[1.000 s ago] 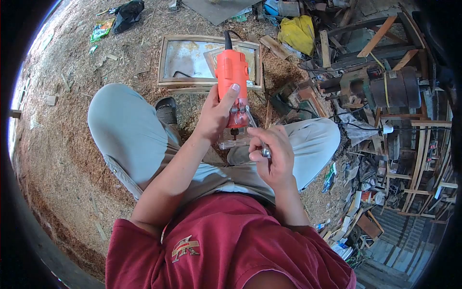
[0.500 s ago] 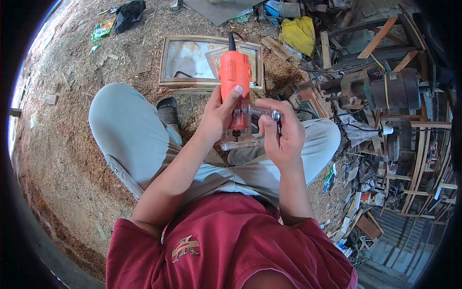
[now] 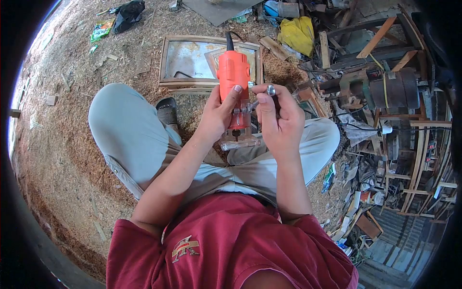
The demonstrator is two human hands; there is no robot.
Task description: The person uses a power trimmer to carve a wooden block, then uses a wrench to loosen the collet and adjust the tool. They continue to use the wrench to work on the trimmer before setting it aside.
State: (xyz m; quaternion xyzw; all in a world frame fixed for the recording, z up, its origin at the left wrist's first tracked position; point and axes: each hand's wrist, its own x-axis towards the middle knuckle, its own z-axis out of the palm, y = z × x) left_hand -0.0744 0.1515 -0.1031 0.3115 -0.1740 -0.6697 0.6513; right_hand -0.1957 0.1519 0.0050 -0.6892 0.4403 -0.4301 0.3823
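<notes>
Just beyond the lap, toward twelve o'clock, an orange trim router (image 3: 232,72) lies in the left hand (image 3: 219,113), cord at twelve, clear plastic base (image 3: 240,144) at six. The left fingers wrap its lower housing, thumb across the front. At the router's four o'clock, the right hand (image 3: 283,120) pinches a ring-ended metal wrench (image 3: 271,90) between thumb and forefinger; its far end meets the clamp area, though exact seating is too small to tell. Expect a dense, stiff motor body, best gripped around the housing; the base is likelier to crack if squeezed. The wrench should be light, rigid and somewhat slippery. Toward the router's eleven o'clock sits a wooden frame (image 3: 163,60).
</notes>
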